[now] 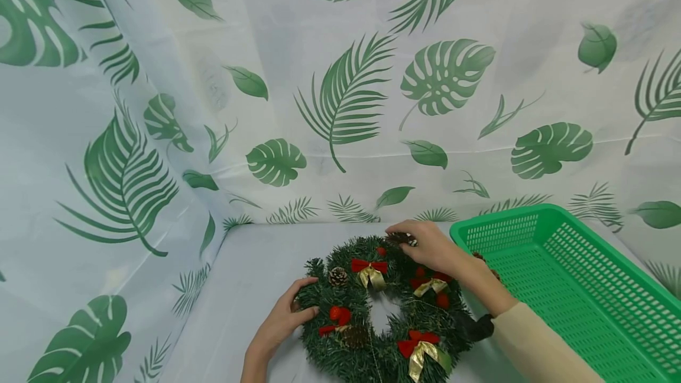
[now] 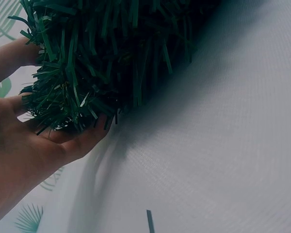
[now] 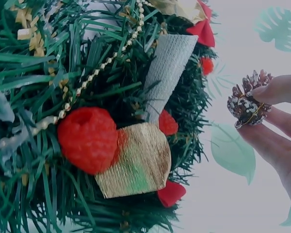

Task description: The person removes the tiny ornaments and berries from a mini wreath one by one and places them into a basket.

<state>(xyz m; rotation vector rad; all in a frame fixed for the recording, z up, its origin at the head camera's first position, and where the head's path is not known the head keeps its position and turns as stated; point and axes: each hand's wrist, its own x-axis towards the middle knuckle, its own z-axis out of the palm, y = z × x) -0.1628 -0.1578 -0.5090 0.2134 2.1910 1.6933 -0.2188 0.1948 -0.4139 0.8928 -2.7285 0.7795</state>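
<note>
Head view: A person in a pale sleeve works over a round, dense green wreath (image 1: 332, 297) lying on a white-covered table (image 1: 245, 276), its open centre baring the pale surface below. Red bows with gold tails, among them an upper bow (image 1: 369, 266), sit around the ring with red berries and a brown, pale-tipped decorative cone (image 1: 337, 277) fixed at upper left. The left hand (image 1: 289, 315) cups the wreath's left edge, while the right hand (image 1: 425, 244) pinches a dark pine cone (image 1: 400, 239) at the far rim, right of centre. A green plastic basket (image 1: 558, 276) with latticed walls stands to the right, before a white curtain (image 1: 362, 194) printed with green leaves.

Left wrist view: Fingers and thumb curl round the outer edge of the wreath, where stiff, narrow green needles bristle in dark tufts. The white cover beneath lies in shadow.

Right wrist view: The pine cone, small and brown with white-flecked scales and a fine gold thread, is held in a narrow pinch between thumb and fingertips, just beside the wreath and apart from its needles. Nearer the lens, a bumpy, raspberry-like red berry (image 3: 88, 140) adjoins a crinkled gold ribbon end (image 3: 136, 160); a silvery woven strip (image 3: 169, 73) rises behind, and a string of gold beads (image 3: 95, 73) crosses the greenery.
</note>
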